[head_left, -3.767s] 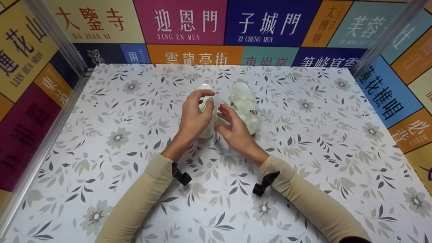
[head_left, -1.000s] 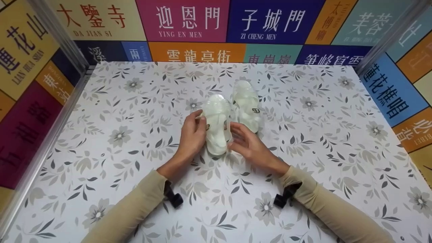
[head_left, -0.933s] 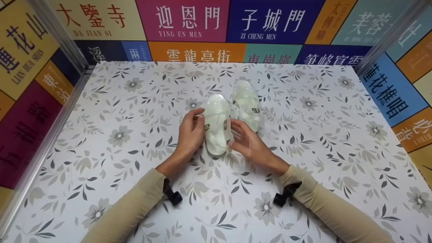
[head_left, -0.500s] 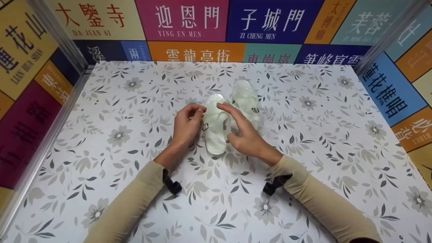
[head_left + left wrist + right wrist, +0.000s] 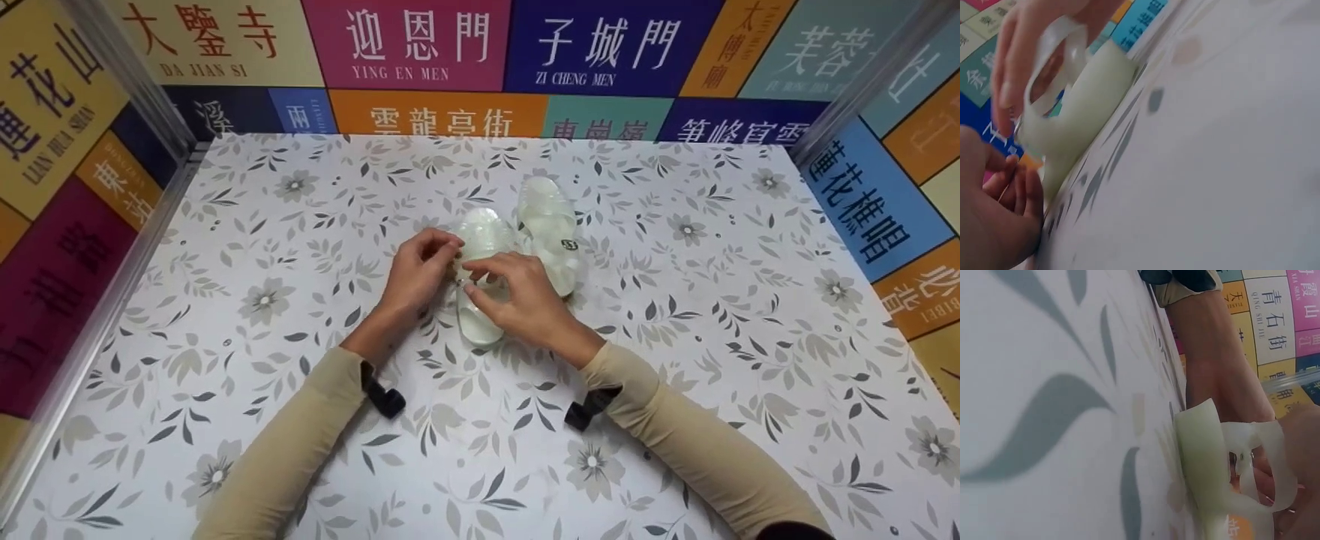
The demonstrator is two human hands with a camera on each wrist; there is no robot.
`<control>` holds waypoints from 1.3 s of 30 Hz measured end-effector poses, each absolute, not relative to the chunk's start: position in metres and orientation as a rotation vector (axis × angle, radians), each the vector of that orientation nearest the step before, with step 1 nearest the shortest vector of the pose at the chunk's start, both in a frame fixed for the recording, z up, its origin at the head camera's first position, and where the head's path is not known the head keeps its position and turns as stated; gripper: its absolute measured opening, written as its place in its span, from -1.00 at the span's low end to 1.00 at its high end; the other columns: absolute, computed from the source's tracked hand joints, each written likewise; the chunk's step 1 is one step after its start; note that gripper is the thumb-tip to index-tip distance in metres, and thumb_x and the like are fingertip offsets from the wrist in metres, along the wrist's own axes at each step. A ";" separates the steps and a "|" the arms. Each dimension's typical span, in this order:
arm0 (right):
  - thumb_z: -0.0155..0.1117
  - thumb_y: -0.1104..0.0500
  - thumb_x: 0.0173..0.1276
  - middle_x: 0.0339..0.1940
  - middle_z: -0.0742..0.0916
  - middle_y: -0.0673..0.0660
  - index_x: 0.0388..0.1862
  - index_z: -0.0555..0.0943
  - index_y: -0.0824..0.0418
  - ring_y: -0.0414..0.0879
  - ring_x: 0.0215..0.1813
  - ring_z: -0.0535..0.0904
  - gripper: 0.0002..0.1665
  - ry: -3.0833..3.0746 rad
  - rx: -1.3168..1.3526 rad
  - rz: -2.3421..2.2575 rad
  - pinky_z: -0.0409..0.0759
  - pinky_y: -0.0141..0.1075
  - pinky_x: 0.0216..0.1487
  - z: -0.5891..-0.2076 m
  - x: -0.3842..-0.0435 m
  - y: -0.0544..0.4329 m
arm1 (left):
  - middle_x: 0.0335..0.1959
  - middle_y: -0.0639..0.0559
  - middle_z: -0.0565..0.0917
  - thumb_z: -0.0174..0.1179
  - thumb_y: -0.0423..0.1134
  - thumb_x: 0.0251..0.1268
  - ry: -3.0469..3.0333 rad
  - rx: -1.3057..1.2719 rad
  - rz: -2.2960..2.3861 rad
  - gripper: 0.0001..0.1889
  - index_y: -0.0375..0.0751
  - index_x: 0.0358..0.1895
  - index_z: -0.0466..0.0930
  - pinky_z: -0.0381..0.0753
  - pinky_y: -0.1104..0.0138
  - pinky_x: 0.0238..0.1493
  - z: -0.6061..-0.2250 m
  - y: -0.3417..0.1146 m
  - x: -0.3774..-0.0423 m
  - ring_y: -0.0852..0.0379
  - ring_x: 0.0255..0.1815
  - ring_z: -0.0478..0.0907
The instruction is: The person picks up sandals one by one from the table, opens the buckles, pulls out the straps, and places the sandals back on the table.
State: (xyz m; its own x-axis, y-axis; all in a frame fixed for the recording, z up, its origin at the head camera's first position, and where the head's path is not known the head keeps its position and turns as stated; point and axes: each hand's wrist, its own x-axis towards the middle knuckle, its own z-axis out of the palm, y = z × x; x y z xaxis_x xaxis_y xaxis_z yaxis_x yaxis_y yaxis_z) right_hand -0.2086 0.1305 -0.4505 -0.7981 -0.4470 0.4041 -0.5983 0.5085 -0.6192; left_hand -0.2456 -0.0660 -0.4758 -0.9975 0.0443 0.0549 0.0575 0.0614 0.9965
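A pale translucent sandal (image 5: 484, 225) lies on the table, toe end away from me. My left hand (image 5: 416, 277) is at its left edge, thumb and index tips together; whether a strap lies between them is hidden. Over the middle of the sandal hovers my right hand (image 5: 529, 300), thumb and index apart beside the straps. The left wrist view has a looped strap (image 5: 1057, 35) standing up, with my right fingers (image 5: 1008, 93) close to a small metal buckle (image 5: 1017, 128). A matching sandal (image 5: 546, 199) lies behind to the right, its buckle (image 5: 570, 245) showing.
The table (image 5: 262, 420) has a white cover printed with grey flowers and leaves. Panels (image 5: 420, 45) with coloured blocks and large characters stand along its back and sides.
The near sandal came toward me from beside the other one and has since stayed put. My right hand has shifted left from its right side over its straps. My left hand has barely moved lately.
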 end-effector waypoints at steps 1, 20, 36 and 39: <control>0.45 0.14 0.51 -0.06 0.88 0.10 0.14 0.81 0.22 0.06 -0.03 0.78 -0.69 -2.569 0.889 1.177 0.62 0.00 0.21 -0.452 -0.209 0.132 | -0.25 -0.03 0.73 0.24 -0.22 0.61 -2.312 -0.154 -2.177 -0.87 -0.19 -0.06 0.71 0.69 0.35 -0.25 -0.476 -0.070 -0.247 0.08 -0.30 0.64; 0.57 0.11 0.44 -0.05 0.88 -0.06 0.01 0.86 0.04 -0.12 0.07 0.75 -0.80 -2.554 0.669 1.558 0.63 -0.05 0.23 -0.467 -0.206 0.142 | -0.14 -0.12 0.89 0.52 -0.29 0.38 -2.558 -0.961 -2.256 -0.81 -0.29 -0.04 0.84 0.77 0.34 -0.06 -0.482 -0.120 -0.260 0.06 -0.17 0.83; 0.60 0.07 0.41 -0.08 0.89 -0.07 -0.04 0.85 0.04 -0.12 0.05 0.75 -0.81 -2.521 0.659 1.586 0.64 -0.10 0.19 -0.471 -0.205 0.140 | -0.21 -0.07 0.86 0.58 -0.25 0.31 -2.560 -0.893 -2.174 -0.82 -0.17 -0.09 0.86 0.71 0.38 -0.23 -0.483 -0.114 -0.255 0.15 -0.32 0.73; 0.61 0.05 0.40 -0.06 0.89 -0.11 -0.05 0.85 0.01 -0.15 0.08 0.76 -0.81 -2.527 0.659 1.623 0.65 -0.11 0.24 -0.471 -0.205 0.141 | -0.17 -0.05 0.82 0.58 -0.22 0.31 -2.584 -0.929 -2.132 -0.77 -0.10 -0.02 0.83 0.67 0.37 -0.28 -0.482 -0.111 -0.254 0.13 -0.33 0.69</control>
